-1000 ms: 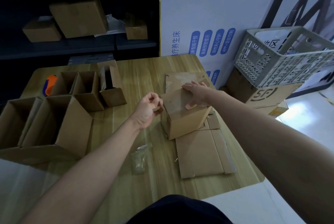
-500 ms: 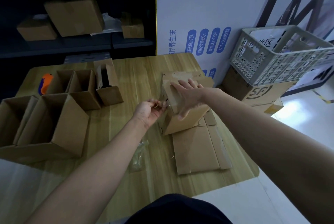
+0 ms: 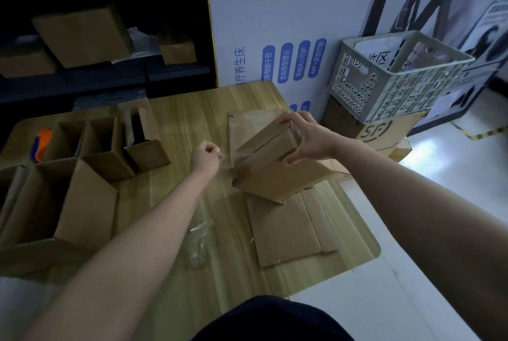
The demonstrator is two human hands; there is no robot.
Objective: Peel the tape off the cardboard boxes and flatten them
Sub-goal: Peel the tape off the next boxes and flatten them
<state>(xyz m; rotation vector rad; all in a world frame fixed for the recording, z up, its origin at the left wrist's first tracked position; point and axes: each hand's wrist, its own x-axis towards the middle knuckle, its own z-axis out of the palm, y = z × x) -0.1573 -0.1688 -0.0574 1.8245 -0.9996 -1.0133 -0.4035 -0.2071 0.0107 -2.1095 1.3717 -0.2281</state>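
Observation:
A small brown cardboard box (image 3: 277,175) lies tilted on the wooden table (image 3: 192,118), on top of flattened cardboard (image 3: 288,228). My right hand (image 3: 305,137) grips the box's far upper end, fingers curled over its edges. My left hand (image 3: 206,158) is curled into a fist just left of the box and pinches a strip of clear tape (image 3: 233,159) that stretches from the fist to the box's left face. Another flat cardboard piece (image 3: 247,120) lies behind the box.
Several open cardboard boxes (image 3: 82,175) stand at the table's left, with an orange and blue tool (image 3: 41,142) behind them. A crumpled wad of clear tape (image 3: 198,241) lies near the front. A grey plastic crate (image 3: 395,74) sits on a box (image 3: 384,131) to the right.
My left hand has pulled away to the left, drawing the tape off the box. My right hand shifted from pressing the box's top to gripping its far end, and the box tipped flatter.

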